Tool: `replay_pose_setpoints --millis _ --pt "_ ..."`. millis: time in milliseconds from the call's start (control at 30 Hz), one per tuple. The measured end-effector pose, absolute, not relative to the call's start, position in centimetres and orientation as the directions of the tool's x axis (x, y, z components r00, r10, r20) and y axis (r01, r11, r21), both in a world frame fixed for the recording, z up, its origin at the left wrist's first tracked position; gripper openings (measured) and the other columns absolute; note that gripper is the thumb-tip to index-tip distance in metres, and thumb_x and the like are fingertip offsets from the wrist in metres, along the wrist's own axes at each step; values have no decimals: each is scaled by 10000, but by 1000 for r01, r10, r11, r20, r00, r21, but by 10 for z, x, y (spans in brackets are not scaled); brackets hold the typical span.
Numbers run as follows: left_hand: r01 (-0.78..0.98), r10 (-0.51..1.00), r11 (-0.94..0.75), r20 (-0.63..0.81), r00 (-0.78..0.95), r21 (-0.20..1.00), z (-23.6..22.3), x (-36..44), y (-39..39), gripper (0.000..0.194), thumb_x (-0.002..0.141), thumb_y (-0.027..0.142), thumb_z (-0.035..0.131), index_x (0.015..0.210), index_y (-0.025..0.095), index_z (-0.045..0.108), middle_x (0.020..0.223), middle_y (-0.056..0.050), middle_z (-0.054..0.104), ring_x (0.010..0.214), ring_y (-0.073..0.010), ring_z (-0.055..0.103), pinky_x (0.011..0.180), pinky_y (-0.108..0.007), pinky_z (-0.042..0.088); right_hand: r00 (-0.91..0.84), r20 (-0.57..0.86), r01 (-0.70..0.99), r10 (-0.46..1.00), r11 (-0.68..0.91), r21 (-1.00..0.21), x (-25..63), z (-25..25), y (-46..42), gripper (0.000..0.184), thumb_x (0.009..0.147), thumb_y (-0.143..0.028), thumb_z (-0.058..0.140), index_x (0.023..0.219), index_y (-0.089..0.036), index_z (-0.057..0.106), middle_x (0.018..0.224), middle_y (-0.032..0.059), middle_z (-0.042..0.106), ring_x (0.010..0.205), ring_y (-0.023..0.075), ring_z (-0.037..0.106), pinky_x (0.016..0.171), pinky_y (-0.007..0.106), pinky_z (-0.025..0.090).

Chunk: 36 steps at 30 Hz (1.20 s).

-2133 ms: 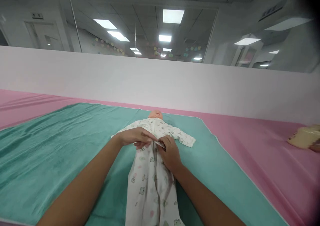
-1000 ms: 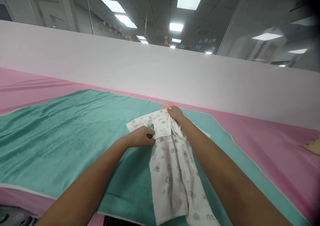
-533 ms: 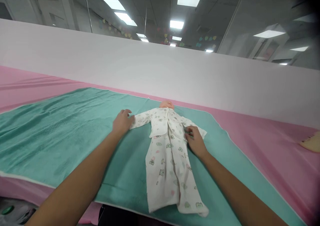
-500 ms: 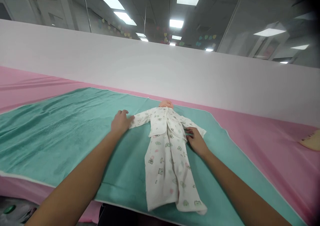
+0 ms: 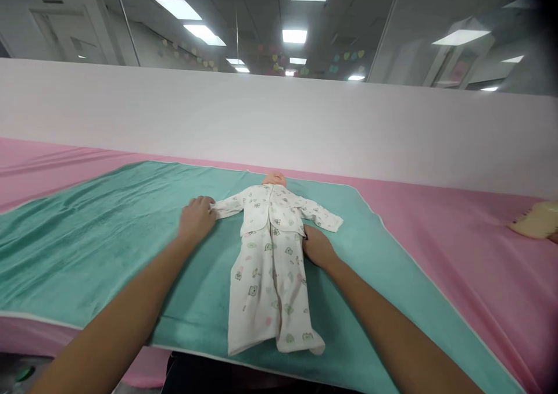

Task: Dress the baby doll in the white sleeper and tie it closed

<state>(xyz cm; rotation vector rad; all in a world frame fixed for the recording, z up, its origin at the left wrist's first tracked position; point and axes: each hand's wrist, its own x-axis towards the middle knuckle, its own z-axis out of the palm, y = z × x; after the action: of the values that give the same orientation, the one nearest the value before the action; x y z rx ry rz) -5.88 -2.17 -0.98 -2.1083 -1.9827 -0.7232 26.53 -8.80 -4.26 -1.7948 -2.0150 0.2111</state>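
Note:
A baby doll lies on its back with its head (image 5: 275, 178) at the far end. It wears a white printed jacket (image 5: 257, 208) and matching long trousers (image 5: 253, 289), whose flat legs point toward me. My left hand (image 5: 198, 218) is closed on the cuff of the sleeve (image 5: 229, 206) stretched out to the left. On the other side, my right hand (image 5: 319, 246) is against the doll's waist; its fingers are tucked under the jacket's side hem and hidden. The right-side sleeve (image 5: 322, 215) lies spread out, untouched.
Under the doll is a teal blanket (image 5: 143, 243), wrinkled on the left, over a pink cloth (image 5: 418, 219). A white partition (image 5: 261, 121) with glass above it stands behind. A pale yellow object (image 5: 534, 219) rests at the right edge. A green round item (image 5: 25, 373) shows at lower left.
My right hand has moved from beside the right sleeve to the doll's waist, its fingers going under the jacket hem. My left hand stays at the left cuff. The view has shifted slightly.

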Motion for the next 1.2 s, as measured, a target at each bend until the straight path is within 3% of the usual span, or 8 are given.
replay_pose_setpoints --millis 133,200,333,533,700,800,1000,1200 --pt "881 917 -399 134 376 254 -15 -20 -39 235 778 350 478 936 218 591 935 -40 635 848 -222 570 655 -282 392 -11 191 953 982 68 -296 259 -42 -88 251 854 -323 377 776 -194 578 863 76 640 769 203 577 577 271 344" --pt "833 875 -483 106 473 270 -19 -5 -45 279 802 379 453 981 223 599 1028 -56 632 904 -250 570 661 -294 389 -4 180 961 984 54 -272 257 -40 -87 266 846 -339 392 737 -187 581 828 92 640 739 210 582 548 273 324" --pt "845 879 -477 133 458 243 -24 10 -50 321 835 356 402 1019 182 600 1107 -127 616 964 -299 565 677 -328 389 -16 165 950 986 67 -306 255 -36 -91 232 822 -284 416 695 -176 578 798 98 643 709 209 585 520 271 302" --pt "902 942 -331 163 295 277 -24 9 -49 244 823 330 397 748 177 572 885 -107 653 818 -253 594 592 -291 355 -73 112 920 991 111 -376 252 -32 -108 247 809 -214 395 613 -185 542 703 43 641 550 135 526 463 242 286" --pt "910 936 -340 178 303 237 -24 7 -48 244 788 313 404 587 183 453 706 -91 599 669 -221 553 526 -276 278 -124 27 931 992 126 -343 248 -35 -112 166 746 -168 443 633 -181 565 705 66 641 587 161 547 473 248 285" --pt "882 928 -372 109 356 288 -17 2 -49 289 766 325 422 519 180 383 603 -65 534 580 -181 498 510 -268 253 -111 17 933 994 110 -342 247 -36 -111 165 750 -178 440 663 -191 580 731 65 646 608 172 559 479 248 293" --pt "748 863 -387 -74 500 539 8 -32 -59 343 714 390 513 472 175 398 501 -3 412 454 -109 339 470 -259 179 -100 2 931 995 94 -353 247 -34 -111 159 733 -192 442 607 -195 539 700 54 636 579 161 544 475 246 279" --pt "715 735 -335 -305 606 614 25 -52 -67 248 712 348 529 534 197 613 521 -14 497 494 -128 408 482 -252 262 -184 -92 925 979 141 -352 255 -19 -115 168 665 -162 458 508 -189 406 572 11 543 506 127 450 463 254 255"
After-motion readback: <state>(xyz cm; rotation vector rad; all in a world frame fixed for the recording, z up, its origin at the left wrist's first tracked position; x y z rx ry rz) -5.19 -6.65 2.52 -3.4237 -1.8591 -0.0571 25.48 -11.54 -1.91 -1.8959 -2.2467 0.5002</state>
